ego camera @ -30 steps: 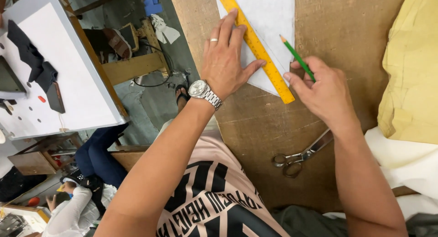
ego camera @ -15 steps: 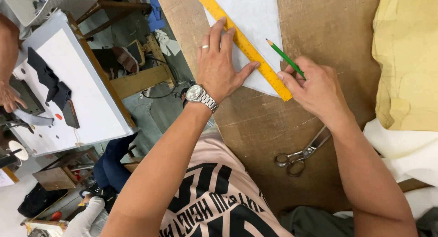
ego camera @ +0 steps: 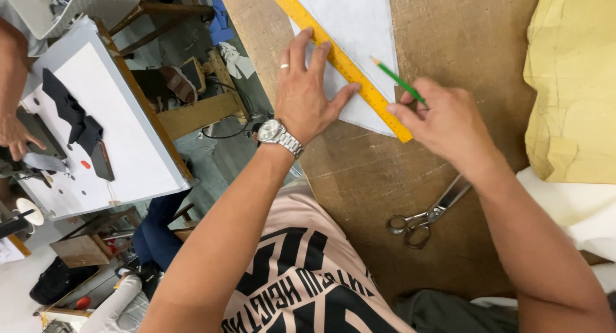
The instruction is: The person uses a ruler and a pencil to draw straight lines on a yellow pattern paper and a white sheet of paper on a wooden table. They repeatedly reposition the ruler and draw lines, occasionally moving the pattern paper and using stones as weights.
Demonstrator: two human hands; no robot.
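Left hand (ego camera: 307, 95) is flat with fingers spread, pinning the long yellow plastic ruler (ego camera: 343, 65) onto a white paper pattern sheet (ego camera: 359, 25) on the brown burlap-covered table (ego camera: 449, 25). Right hand (ego camera: 449, 124), at 3 o'clock from it, is pinched shut around a green pencil (ego camera: 396, 80), tip by the ruler's edge. Metal scissors (ego camera: 427, 214) lie at 6 o'clock from it, yellow fabric (ego camera: 571, 83) at 3.

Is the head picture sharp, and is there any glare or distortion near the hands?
Head view: left hand, ruler and right hand with the pencil look sharp; light is soft and even, without glare; the wide lens bends the edges.
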